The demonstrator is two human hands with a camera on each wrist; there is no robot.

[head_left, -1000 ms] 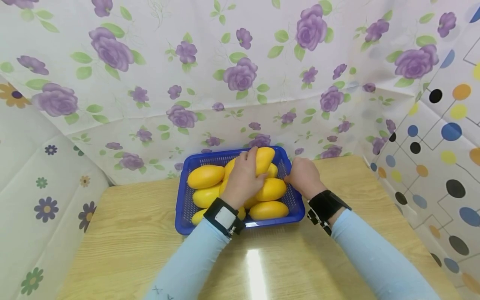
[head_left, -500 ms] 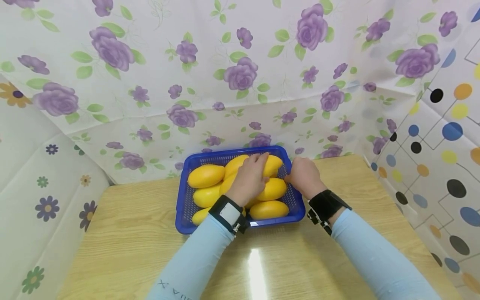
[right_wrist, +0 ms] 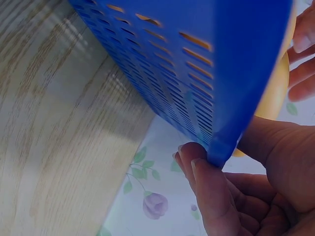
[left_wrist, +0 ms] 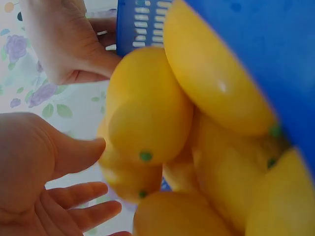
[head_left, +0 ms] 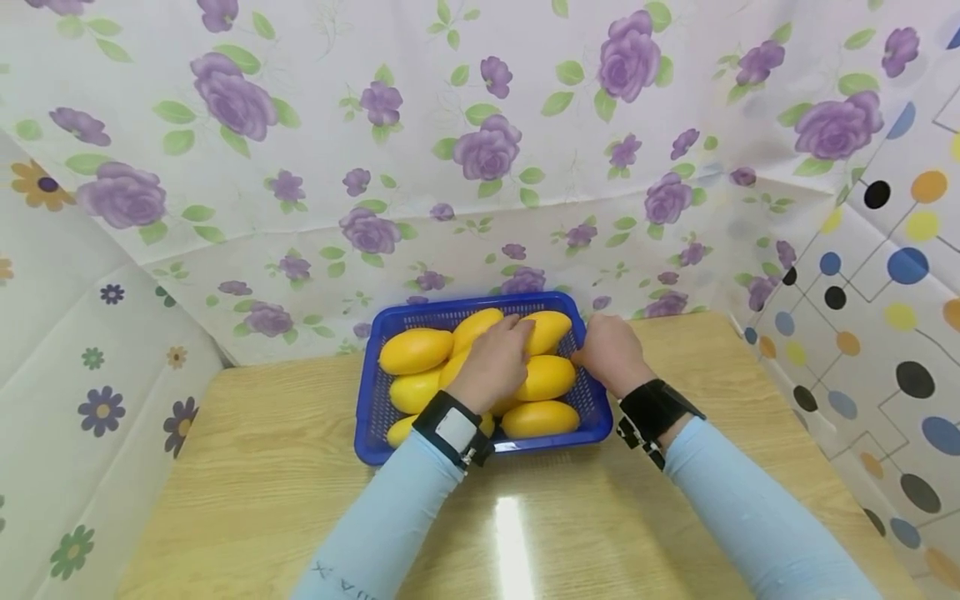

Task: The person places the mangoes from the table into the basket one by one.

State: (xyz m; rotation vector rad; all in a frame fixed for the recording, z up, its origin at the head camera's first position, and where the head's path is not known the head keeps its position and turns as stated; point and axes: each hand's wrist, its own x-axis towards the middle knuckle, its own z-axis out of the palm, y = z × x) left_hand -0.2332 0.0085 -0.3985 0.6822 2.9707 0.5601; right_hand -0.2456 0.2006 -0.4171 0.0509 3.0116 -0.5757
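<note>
A blue perforated plastic basket [head_left: 365, 408] holds several yellow mangoes [head_left: 414, 351], piled in layers. Over the pile, my left hand [head_left: 491, 364] reaches toward the back right mango [head_left: 549, 332]. The left wrist view shows that hand's fingers [left_wrist: 93, 211] extended and the thumb apart from them, with nothing held between; the thumb tip is close beside a mango [left_wrist: 150, 108] with a green stem spot. At the basket's right side, my right hand [head_left: 611, 356] grips the rim. From the right wrist view, its curled fingers [right_wrist: 211, 191] lie outside the rim and the thumb inside.
The basket stands on a wood-grain table [head_left: 285, 475], against a floral cloth backdrop [head_left: 450, 242]. Dotted cloth [head_left: 885, 333] borders the right side, and flower-print cloth [head_left: 75, 350] the left.
My left hand has lowered a mango into the back right of the basket and released it, drawing slightly back. The right hand keeps its grip on the rim.
</note>
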